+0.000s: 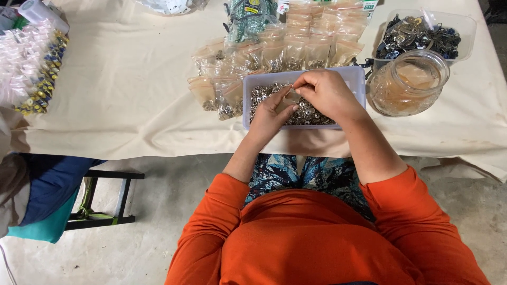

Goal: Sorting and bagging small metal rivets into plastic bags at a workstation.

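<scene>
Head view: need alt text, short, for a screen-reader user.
A person's left hand and right hand pinch a small clear plastic bag over a pale rectangular plastic tray of small silver metal rings. Filled clear packets, a round glass jar and a clear tub of dark metal clips sit behind it on a cream-clothed table.

The right hand [327,94] and left hand [272,113] cover the middle of the tray of small metal rings [303,113], hiding what the fingertips pinch. The bags of green parts [248,16] and a white object [171,5] are cut off by the top edge; the contents of the small clear bags [285,50] are too small to tell
</scene>
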